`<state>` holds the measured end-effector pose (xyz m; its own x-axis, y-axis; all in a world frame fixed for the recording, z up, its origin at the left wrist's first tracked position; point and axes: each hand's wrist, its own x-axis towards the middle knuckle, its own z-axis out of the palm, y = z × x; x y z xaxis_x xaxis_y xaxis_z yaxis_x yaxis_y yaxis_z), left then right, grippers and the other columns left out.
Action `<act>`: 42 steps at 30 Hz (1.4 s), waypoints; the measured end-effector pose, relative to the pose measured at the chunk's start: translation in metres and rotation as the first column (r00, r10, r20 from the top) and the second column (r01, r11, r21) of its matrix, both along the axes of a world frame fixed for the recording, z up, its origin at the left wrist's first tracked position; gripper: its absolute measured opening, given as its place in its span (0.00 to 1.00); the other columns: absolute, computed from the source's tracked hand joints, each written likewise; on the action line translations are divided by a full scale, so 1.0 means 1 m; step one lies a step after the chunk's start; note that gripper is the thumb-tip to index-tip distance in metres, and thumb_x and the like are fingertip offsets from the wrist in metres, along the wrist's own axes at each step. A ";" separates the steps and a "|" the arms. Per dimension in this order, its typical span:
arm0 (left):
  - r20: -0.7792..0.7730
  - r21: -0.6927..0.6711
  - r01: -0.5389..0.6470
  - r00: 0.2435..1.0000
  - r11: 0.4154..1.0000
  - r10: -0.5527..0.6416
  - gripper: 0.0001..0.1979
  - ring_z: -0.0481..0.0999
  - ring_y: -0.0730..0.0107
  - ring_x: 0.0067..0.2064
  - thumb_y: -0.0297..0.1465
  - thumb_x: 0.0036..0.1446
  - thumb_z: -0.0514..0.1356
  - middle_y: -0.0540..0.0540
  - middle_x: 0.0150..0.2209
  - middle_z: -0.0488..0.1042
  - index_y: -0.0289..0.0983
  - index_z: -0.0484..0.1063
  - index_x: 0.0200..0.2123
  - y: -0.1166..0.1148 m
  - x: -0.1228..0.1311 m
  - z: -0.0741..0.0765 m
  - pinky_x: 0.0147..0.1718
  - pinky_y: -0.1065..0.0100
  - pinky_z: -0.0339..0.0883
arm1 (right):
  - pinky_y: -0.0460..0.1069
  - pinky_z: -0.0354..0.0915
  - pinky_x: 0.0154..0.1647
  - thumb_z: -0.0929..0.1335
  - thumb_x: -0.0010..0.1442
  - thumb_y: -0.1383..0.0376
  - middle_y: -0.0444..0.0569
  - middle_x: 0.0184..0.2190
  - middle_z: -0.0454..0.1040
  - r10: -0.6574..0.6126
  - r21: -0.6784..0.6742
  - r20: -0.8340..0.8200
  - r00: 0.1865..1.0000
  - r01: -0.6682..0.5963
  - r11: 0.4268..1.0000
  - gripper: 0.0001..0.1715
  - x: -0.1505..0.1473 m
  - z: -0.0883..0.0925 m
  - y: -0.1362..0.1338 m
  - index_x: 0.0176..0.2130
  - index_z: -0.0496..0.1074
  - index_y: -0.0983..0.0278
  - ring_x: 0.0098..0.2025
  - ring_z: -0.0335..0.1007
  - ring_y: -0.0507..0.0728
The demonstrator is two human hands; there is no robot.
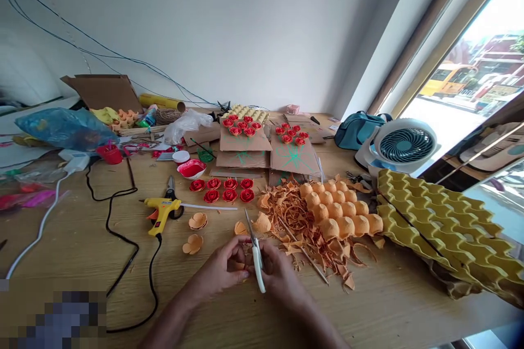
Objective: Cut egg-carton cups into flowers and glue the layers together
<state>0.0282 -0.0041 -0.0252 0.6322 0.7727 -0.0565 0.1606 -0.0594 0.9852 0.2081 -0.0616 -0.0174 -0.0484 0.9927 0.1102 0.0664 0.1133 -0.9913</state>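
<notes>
My right hand (281,271) grips a pair of white-handled scissors (257,266), blades pointing away from me. Close beside it, my left hand (224,268) pinches a small orange egg-carton piece (236,266), mostly hidden by the fingers. Just beyond the hands lie a cut orange cup (262,222) and a smaller one (240,228). To the left rest two petal-shaped carton cups (198,221), one nearer me. Further back, several red-painted carton roses (230,195) sit in two rows. Orange scraps (292,223) are heaped right of my hands.
An orange egg tray (335,210) stands among the scraps, with stacked yellow trays (442,229) further right. A yellow glue gun (162,214) with a black cord lies left. Behind are a red paint bowl (191,169), cardboard bearing roses (245,144) and a fan (403,144).
</notes>
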 end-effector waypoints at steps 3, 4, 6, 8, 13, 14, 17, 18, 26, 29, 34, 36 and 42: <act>0.010 -0.043 0.017 1.000 0.999 -0.016 0.30 0.70 0.68 0.35 0.34 0.50 0.69 0.52 0.30 0.68 0.40 0.66 0.56 0.001 -0.003 0.003 0.38 0.66 0.65 | 0.51 0.66 0.41 0.75 0.54 0.58 0.44 0.33 0.72 0.080 -0.100 -0.178 0.981 -0.098 0.990 0.15 -0.001 0.003 -0.001 0.38 0.71 0.61 0.36 0.69 0.55; 0.033 -0.082 0.042 0.999 0.996 -0.040 0.31 0.72 0.66 0.37 0.34 0.50 0.69 0.51 0.32 0.70 0.40 0.65 0.57 0.001 -0.003 0.004 0.39 0.65 0.66 | 0.51 0.67 0.42 0.75 0.53 0.58 0.44 0.33 0.72 0.070 -0.112 -0.210 0.975 -0.095 0.989 0.16 -0.001 0.003 -0.001 0.38 0.70 0.60 0.36 0.69 0.55; 0.108 -0.155 0.107 0.990 0.982 -0.091 0.35 0.74 0.60 0.46 0.34 0.50 0.69 0.45 0.41 0.73 0.41 0.62 0.60 0.000 -0.003 0.006 0.45 0.62 0.67 | 0.51 0.67 0.42 0.75 0.52 0.57 0.44 0.34 0.71 0.031 -0.119 -0.240 0.970 -0.061 0.991 0.17 0.000 0.002 0.000 0.38 0.69 0.60 0.37 0.69 0.56; 0.172 -0.200 0.155 0.978 0.968 -0.121 0.38 0.70 0.56 0.56 0.31 0.49 0.69 0.41 0.53 0.71 0.43 0.59 0.62 -0.002 -0.002 0.007 0.53 0.58 0.65 | 0.51 0.67 0.40 0.76 0.51 0.55 0.44 0.33 0.70 -0.020 -0.101 -0.244 0.970 -0.005 0.995 0.19 0.002 -0.001 0.001 0.37 0.69 0.60 0.36 0.68 0.55; 0.267 -0.289 0.148 0.961 0.946 -0.069 0.37 0.70 0.58 0.57 0.27 0.50 0.67 0.43 0.56 0.69 0.47 0.60 0.62 -0.004 0.004 0.003 0.56 0.57 0.63 | 0.49 0.65 0.32 0.74 0.53 0.51 0.45 0.32 0.69 -0.108 -0.059 -0.160 0.981 0.100 0.993 0.20 0.006 -0.013 0.004 0.38 0.69 0.59 0.32 0.65 0.54; 0.287 -0.303 0.144 0.956 0.942 -0.054 0.36 0.71 0.59 0.54 0.27 0.50 0.67 0.44 0.54 0.71 0.46 0.61 0.61 -0.003 0.004 0.004 0.53 0.59 0.65 | 0.48 0.65 0.31 0.74 0.53 0.50 0.45 0.32 0.69 -0.115 -0.058 -0.146 0.983 0.107 0.993 0.20 0.006 -0.014 0.004 0.38 0.69 0.59 0.32 0.65 0.54; 0.320 -0.330 0.107 0.948 0.938 0.004 0.31 0.74 0.63 0.47 0.30 0.52 0.67 0.46 0.46 0.74 0.44 0.64 0.60 -0.002 0.004 0.007 0.46 0.64 0.66 | 0.48 0.64 0.30 0.74 0.52 0.49 0.45 0.32 0.69 -0.117 -0.061 -0.145 0.982 0.109 0.992 0.22 0.005 -0.014 0.003 0.39 0.69 0.59 0.31 0.64 0.54; 0.328 -0.342 0.090 0.944 0.935 0.029 0.31 0.74 0.64 0.46 0.31 0.53 0.67 0.46 0.44 0.74 0.43 0.65 0.60 -0.001 0.004 0.008 0.45 0.65 0.66 | 0.47 0.64 0.30 0.74 0.52 0.49 0.44 0.31 0.68 -0.113 -0.070 -0.158 0.981 0.103 0.992 0.22 0.004 -0.014 0.003 0.39 0.69 0.59 0.31 0.64 0.54; 0.435 -0.457 0.031 0.879 0.889 0.193 0.29 0.75 0.61 0.50 0.34 0.54 0.68 0.41 0.50 0.75 0.40 0.66 0.58 -0.007 0.013 0.006 0.50 0.62 0.66 | 0.49 0.65 0.39 0.76 0.52 0.53 0.44 0.34 0.67 -0.137 -0.062 -0.219 0.966 0.127 0.990 0.21 -0.004 -0.019 0.001 0.39 0.68 0.59 0.36 0.64 0.54; 0.430 -0.472 0.012 0.876 0.882 0.218 0.28 0.74 0.61 0.52 0.31 0.52 0.70 0.42 0.50 0.76 0.39 0.68 0.56 -0.010 0.017 0.005 0.52 0.62 0.65 | 0.49 0.65 0.40 0.75 0.54 0.56 0.44 0.34 0.67 -0.170 -0.032 -0.166 0.971 0.167 0.985 0.18 -0.004 -0.017 0.000 0.39 0.68 0.60 0.37 0.64 0.54; 0.402 -0.539 -0.063 0.857 0.840 0.322 0.28 0.76 0.65 0.47 0.32 0.48 0.73 0.45 0.46 0.78 0.40 0.70 0.52 -0.013 0.022 0.007 0.48 0.66 0.66 | 0.49 0.64 0.40 0.73 0.56 0.58 0.44 0.34 0.68 -0.204 0.045 -0.043 0.978 0.206 0.978 0.15 -0.005 -0.011 -0.002 0.39 0.67 0.60 0.37 0.64 0.55; 0.407 -0.546 -0.070 0.849 0.835 0.337 0.28 0.76 0.66 0.46 0.32 0.47 0.73 0.46 0.44 0.78 0.40 0.71 0.51 -0.013 0.024 0.007 0.47 0.66 0.66 | 0.49 0.64 0.40 0.72 0.57 0.59 0.44 0.34 0.68 -0.210 0.068 -0.012 0.978 0.210 0.975 0.13 -0.005 -0.011 -0.002 0.39 0.66 0.60 0.37 0.64 0.55; 0.406 -0.513 -0.114 0.841 0.851 0.358 0.27 0.76 0.64 0.47 0.31 0.46 0.73 0.45 0.45 0.78 0.39 0.71 0.51 -0.014 0.026 0.003 0.47 0.66 0.66 | 0.49 0.64 0.41 0.71 0.59 0.60 0.44 0.35 0.69 -0.212 0.075 -0.001 0.977 0.211 0.975 0.12 -0.005 -0.013 -0.003 0.41 0.66 0.60 0.37 0.65 0.55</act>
<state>0.0544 -0.0180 -0.0224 0.4732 0.8619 -0.1823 -0.3795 0.3862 0.8407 0.2032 -0.0645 -0.0308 0.1610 0.9696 0.1843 0.1034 0.1691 -0.9802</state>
